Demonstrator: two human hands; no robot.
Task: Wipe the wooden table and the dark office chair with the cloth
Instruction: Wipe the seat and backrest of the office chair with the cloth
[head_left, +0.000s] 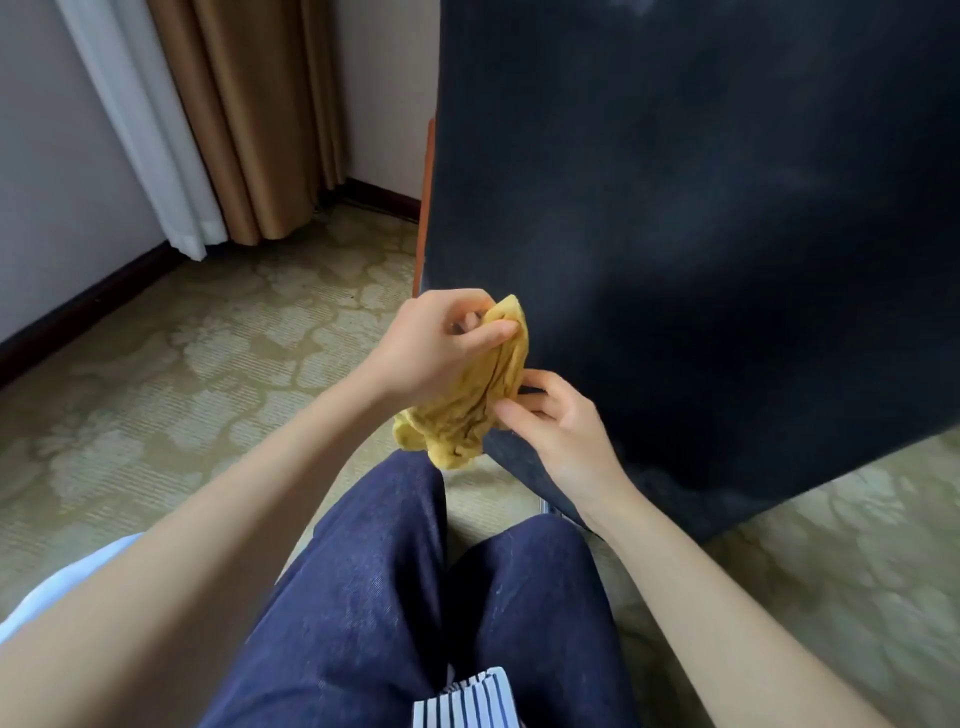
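Note:
The dark office chair (701, 234) fills the upper right, its wide fabric back facing me with pale dusty smears on it. A crumpled yellow cloth (475, 400) hangs against the chair's lower left corner. My left hand (436, 353) is closed on the cloth's upper part, thumb across the folds. My right hand (556, 421) pinches the cloth's lower right edge with its fingertips, right beside the chair's bottom edge. The wooden table shows only as a thin orange-brown strip (427, 208) behind the chair's left side.
Patterned green-beige carpet (208, 364) covers the floor. Tan curtains (260, 119) and a white sheer hang in the far left corner above a dark baseboard. My legs in dark blue trousers (415, 597) are below the hands.

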